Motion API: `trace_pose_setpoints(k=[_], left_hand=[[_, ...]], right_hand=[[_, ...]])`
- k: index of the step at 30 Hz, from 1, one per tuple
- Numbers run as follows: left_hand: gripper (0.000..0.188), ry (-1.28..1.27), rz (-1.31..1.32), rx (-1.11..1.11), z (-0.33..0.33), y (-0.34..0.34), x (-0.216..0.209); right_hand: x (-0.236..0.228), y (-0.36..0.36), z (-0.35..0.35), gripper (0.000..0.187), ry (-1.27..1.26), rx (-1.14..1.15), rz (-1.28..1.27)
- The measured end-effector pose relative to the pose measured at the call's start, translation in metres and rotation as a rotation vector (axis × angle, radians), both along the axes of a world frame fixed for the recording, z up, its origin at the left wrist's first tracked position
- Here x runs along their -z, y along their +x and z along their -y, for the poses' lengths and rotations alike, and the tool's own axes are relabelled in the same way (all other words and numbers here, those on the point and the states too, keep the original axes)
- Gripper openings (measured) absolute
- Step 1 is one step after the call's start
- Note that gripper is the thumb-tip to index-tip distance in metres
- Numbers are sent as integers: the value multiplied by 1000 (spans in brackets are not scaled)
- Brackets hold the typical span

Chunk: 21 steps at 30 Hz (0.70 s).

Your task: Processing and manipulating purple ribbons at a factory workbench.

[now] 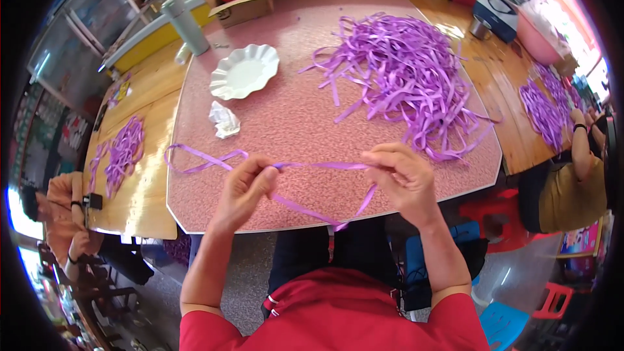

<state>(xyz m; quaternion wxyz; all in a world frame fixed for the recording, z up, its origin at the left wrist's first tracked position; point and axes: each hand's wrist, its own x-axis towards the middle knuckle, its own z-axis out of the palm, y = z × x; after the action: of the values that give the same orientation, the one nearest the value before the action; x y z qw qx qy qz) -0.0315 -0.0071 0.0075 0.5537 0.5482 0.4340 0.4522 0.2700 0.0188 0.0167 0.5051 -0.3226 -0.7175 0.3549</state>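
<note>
A purple ribbon (311, 208) runs between my two hands above the near edge of the pink tabletop. My left hand (247, 188) pinches it between thumb and forefinger, at a small dark blue or violet spot. From there a loop of the ribbon trails left over the table. My right hand (402, 175) pinches the same ribbon farther right. One stretch is drawn straight between the hands, while another hangs below in a V. Beyond my right hand lies a large tangled heap of purple ribbons (403, 71).
A white scalloped dish (244, 71), crumpled white tissue (225, 121), a grey-green bottle (186, 26) and a cardboard box (242, 6) stand on the far left. People sit at both sides beside smaller ribbon piles (123, 149). A red stool (497, 221) is at right.
</note>
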Motion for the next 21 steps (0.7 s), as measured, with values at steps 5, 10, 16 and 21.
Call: trace_pose_setpoints(k=[5,10,16,21], left_hand=[[15,13,-198,-288,-2,-50,4],[16,38,-234,-336,-8,-69,18],[24,452,-750,-518,-12,-101,19],[38,567,-846,-699,-5,-73,7]], right_hand=[[5,9,-22,24,-178,-45,-103],[14,8,-39,22,-192,-36,-106],[4,-1,-60,16,-207,98,162],[19,5,-106,14,240,351,534]])
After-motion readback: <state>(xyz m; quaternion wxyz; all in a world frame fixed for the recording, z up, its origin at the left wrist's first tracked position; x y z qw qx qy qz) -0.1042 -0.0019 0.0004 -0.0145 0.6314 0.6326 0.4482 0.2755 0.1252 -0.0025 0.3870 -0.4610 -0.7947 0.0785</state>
